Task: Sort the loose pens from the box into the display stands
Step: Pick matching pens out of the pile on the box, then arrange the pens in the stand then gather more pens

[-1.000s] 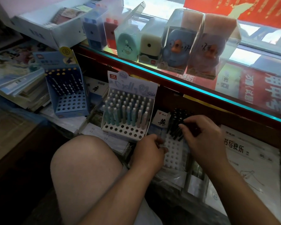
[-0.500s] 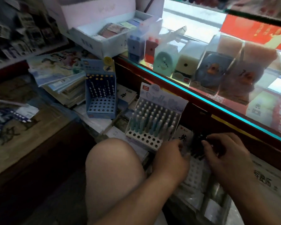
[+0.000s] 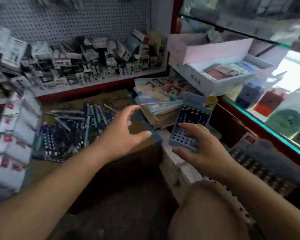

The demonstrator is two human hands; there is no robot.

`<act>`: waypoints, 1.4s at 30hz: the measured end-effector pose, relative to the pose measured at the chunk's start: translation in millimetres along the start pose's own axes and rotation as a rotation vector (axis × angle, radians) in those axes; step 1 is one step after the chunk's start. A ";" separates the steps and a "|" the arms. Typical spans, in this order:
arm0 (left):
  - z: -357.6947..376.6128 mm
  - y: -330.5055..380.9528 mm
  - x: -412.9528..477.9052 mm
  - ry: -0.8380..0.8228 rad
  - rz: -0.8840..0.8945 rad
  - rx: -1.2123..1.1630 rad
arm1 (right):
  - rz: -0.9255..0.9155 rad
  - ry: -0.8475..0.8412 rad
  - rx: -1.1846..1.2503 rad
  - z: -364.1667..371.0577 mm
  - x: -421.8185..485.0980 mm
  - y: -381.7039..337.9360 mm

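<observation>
A blue display stand (image 3: 191, 123) with a perforated base and a few pens in its back rows stands on a low ledge, right of centre. My right hand (image 3: 199, 149) hovers at its front edge with fingers spread; blur hides whether it touches. My left hand (image 3: 123, 132) is stretched out to the left of the stand, fingers spread, holding nothing. A heap of loose blue pens (image 3: 71, 125) lies on the brown surface at the left. A second stand (image 3: 256, 158) filled with pens sits at the lower right, blurred.
A stack of booklets (image 3: 156, 104) lies just behind the blue stand. A white open box (image 3: 215, 66) sits on the glass counter (image 3: 260, 122) at the right. Small packaged goods (image 3: 76, 63) crowd the back shelf under a pegboard. White packets (image 3: 12, 135) hang at the left. My knee (image 3: 208, 212) is at the bottom.
The view has swung left. Both hands have left the white stand with black pens and now reach toward the blue stand. The pile of loose pens has come into view.
</observation>
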State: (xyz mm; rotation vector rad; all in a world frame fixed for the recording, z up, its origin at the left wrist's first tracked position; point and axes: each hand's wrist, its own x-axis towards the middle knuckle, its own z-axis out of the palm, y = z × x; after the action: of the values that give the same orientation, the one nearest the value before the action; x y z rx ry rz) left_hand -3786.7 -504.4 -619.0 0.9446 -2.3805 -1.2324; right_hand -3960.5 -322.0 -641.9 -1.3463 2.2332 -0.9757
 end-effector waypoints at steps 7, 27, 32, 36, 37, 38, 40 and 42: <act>-86.4 -112.3 -12.9 0.042 -0.325 0.108 | -0.084 -0.270 0.003 96.8 105.3 -46.7; -116.7 -211.4 -10.9 0.106 -0.460 0.086 | 0.060 -0.121 -0.354 217.5 218.9 -50.1; -114.9 -212.8 -6.0 0.123 -0.442 0.121 | 0.105 -0.145 -0.453 227.1 227.9 -52.6; -114.6 -211.8 -1.8 0.176 -0.419 0.143 | 0.181 -0.159 -0.409 227.3 231.5 -52.6; -114.7 -210.5 -0.3 0.188 -0.408 0.142 | 0.193 -0.167 -0.403 225.8 231.8 -52.4; -114.4 -208.8 0.9 0.198 -0.398 0.139 | 0.195 -0.171 -0.411 224.3 231.8 -52.2; -113.4 -205.6 2.5 0.212 -0.382 0.127 | 0.191 -0.175 -0.453 222.3 231.8 -51.8; -111.5 -203.6 3.4 0.221 -0.370 0.104 | 0.178 -0.187 -0.508 222.5 231.7 -53.6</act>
State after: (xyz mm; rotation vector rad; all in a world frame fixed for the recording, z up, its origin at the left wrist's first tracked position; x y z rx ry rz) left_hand -3645.4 -659.7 -718.1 1.5230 -2.1752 -1.0596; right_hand -3903.5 -624.5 -748.1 -1.3285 2.4916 -0.2107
